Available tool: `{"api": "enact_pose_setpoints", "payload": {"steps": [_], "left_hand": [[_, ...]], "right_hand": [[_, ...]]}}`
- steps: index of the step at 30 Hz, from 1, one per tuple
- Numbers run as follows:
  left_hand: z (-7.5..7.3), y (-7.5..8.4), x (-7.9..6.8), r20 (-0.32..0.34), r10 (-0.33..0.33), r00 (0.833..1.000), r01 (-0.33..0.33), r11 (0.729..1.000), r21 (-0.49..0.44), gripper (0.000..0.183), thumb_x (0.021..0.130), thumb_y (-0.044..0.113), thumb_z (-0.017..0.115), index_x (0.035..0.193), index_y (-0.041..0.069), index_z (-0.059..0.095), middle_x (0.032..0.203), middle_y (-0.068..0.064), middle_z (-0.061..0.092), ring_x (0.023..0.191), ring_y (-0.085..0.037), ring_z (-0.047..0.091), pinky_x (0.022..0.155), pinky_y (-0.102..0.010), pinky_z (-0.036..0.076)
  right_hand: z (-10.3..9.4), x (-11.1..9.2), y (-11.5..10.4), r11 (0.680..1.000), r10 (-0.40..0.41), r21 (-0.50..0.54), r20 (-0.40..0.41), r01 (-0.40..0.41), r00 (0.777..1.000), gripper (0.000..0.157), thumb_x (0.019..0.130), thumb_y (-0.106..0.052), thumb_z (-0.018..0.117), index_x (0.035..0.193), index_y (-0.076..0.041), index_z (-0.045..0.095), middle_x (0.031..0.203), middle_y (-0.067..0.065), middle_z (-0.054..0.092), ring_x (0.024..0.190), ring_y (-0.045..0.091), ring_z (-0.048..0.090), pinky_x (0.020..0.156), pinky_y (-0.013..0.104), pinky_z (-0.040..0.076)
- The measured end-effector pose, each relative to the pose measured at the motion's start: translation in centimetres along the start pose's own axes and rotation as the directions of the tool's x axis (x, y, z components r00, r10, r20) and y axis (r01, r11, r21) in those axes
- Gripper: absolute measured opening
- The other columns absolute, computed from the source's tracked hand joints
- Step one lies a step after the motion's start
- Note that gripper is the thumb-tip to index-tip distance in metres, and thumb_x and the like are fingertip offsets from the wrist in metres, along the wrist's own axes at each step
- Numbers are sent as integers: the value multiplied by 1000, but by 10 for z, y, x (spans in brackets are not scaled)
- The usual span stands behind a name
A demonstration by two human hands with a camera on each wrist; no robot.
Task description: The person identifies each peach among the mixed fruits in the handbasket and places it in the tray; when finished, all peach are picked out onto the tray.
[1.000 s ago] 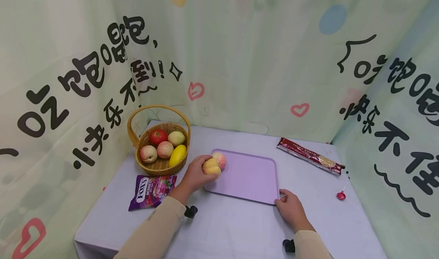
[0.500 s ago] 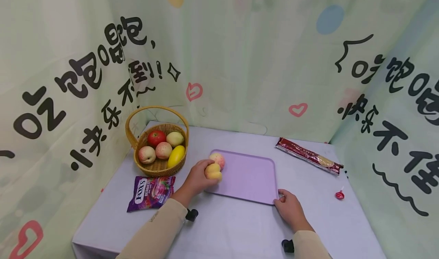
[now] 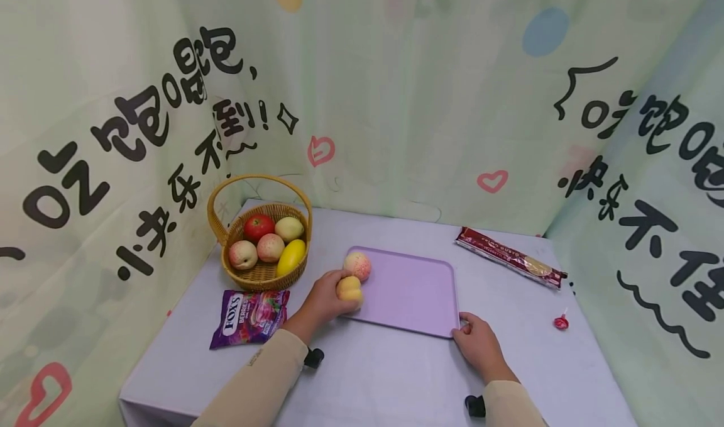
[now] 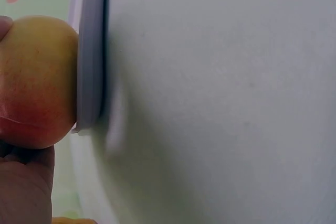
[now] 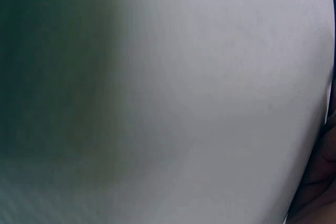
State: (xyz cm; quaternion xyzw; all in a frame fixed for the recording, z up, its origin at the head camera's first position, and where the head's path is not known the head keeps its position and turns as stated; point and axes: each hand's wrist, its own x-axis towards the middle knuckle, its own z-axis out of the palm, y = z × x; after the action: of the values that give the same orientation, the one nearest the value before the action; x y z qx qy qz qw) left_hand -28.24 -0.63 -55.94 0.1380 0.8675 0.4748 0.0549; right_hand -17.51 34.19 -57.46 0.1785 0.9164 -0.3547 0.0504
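Note:
In the head view my left hand [image 3: 325, 301] grips a yellow peach [image 3: 349, 290] at the front left corner of a purple tray [image 3: 413, 295]. The left wrist view has this peach [image 4: 39, 82] large, yellow fading to red, its side right at the tray's rim [image 4: 92, 56]. Just behind it, a pink speckled peach [image 3: 357, 266] sits on the tray's left end, and no hand is on it. My right hand [image 3: 481, 345] pinches the tray's front right corner between thumb and fingers. Only part of that hand [image 5: 317, 182] shows in the right wrist view.
A wicker basket [image 3: 257, 282] of several fruits, with a tall handle, stands back left. Before it lies a purple candy bag [image 3: 249, 317]. Right of the tray are a long dark-red snack packet [image 3: 509, 257] and a red lollipop [image 3: 561, 322]. Printed curtains enclose the table.
My left hand has brought the yellow peach a little toward the tray's front edge, uncovering more of the pink peach behind. The right hand keeps its place at the tray corner.

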Motion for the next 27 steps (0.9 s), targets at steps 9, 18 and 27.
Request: {"api": "enact_pose_setpoints", "payload": {"steps": [9, 18, 27], "left_hand": [[1, -3, -1, 15, 2, 1000, -2, 1000, 8, 73, 75, 26, 89, 140, 14, 60, 132, -6, 62, 99, -21, 56, 94, -39, 51], [0, -9, 0, 32, 10, 999, -11, 1000, 19, 75, 76, 30, 89, 143, 16, 58, 135, -5, 62, 102, -21, 57, 98, -42, 51], [-11, -8, -2, 56, 88, 994, -95, 988, 125, 78, 79, 33, 88, 146, 11, 55, 143, -11, 58, 123, -28, 57, 112, -47, 45]], "right_hand": [[1, 2, 1, 1000, 22, -4, -3, -22, 1000, 55, 98, -21, 64, 145, 2, 51, 89, 9, 56, 80, 22, 51, 67, 32, 41], [-1, 0, -1, 1000, 9, -3, 13, -9, 1000, 55, 97, -21, 63, 145, 3, 50, 89, 8, 56, 79, 22, 51, 66, 33, 40], [-1, -1, -1, 1000, 12, -3, 10, -12, 1000, 56, 98, -23, 63, 145, 3, 49, 91, 10, 56, 82, 23, 51, 68, 33, 42]]}}
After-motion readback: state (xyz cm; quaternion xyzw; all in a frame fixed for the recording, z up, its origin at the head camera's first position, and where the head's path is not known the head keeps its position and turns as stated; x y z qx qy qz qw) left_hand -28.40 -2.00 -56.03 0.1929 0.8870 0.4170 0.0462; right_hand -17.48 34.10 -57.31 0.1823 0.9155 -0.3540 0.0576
